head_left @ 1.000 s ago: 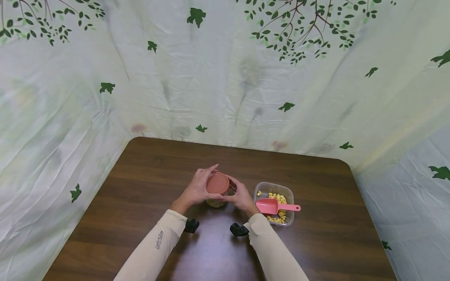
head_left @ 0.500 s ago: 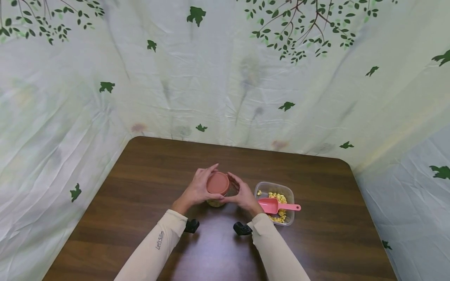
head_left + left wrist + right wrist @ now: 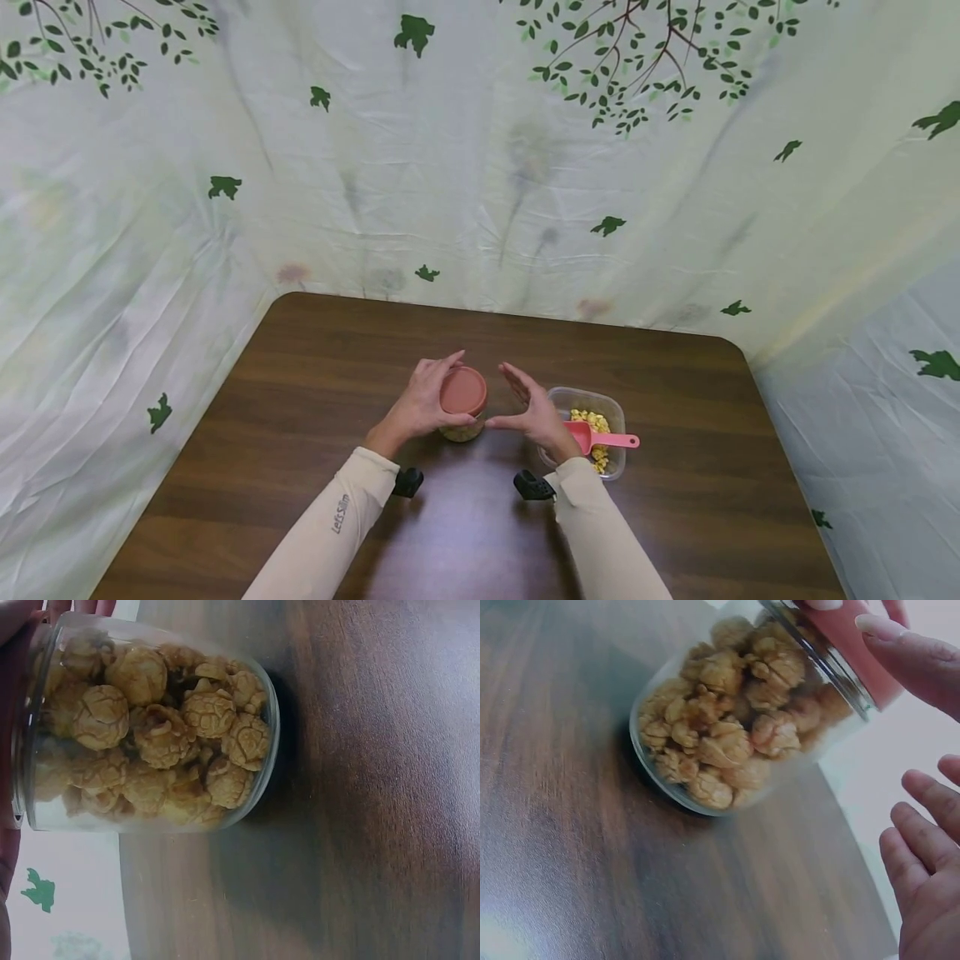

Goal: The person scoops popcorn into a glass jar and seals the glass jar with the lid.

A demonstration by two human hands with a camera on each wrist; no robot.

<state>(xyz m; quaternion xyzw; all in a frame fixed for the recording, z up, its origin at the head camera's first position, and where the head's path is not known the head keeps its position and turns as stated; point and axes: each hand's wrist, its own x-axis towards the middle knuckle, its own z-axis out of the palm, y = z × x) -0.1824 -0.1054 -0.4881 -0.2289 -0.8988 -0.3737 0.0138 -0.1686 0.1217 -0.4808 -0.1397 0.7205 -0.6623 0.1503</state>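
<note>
We take the jar (image 3: 462, 412) as our landmark: it stands upright on the table (image 3: 315, 467), near the middle. Our left hand (image 3: 420, 404) wraps around its left side, fingers curled about the pink lid (image 3: 462, 391) and the glass below it, so much of the jar's left wall is hidden in the head view. The left wrist view shows the glass packed with knobbly golden pieces (image 3: 161, 742), too close and soft to name; only fingertips show at the frame's edge, and the lid is nearly out of frame.

Just right of the jar our right hand (image 3: 536, 410) is released, fingers straight and apart from the glass, the thumb pointing back toward it. In the right wrist view that hand is cut off at the lower right corner, and the left hand's fingertips (image 3: 915, 660) rest on the lid's rim.

Farther right of the jar sits a clear tub (image 3: 613, 408) with yellow bits (image 3: 592, 421) in it and a pink scoop (image 3: 600, 437) lying across it. Our right hand and wrist cover the tub's near left corner and the scoop's bowl, so we cannot tell how full either is.
</note>
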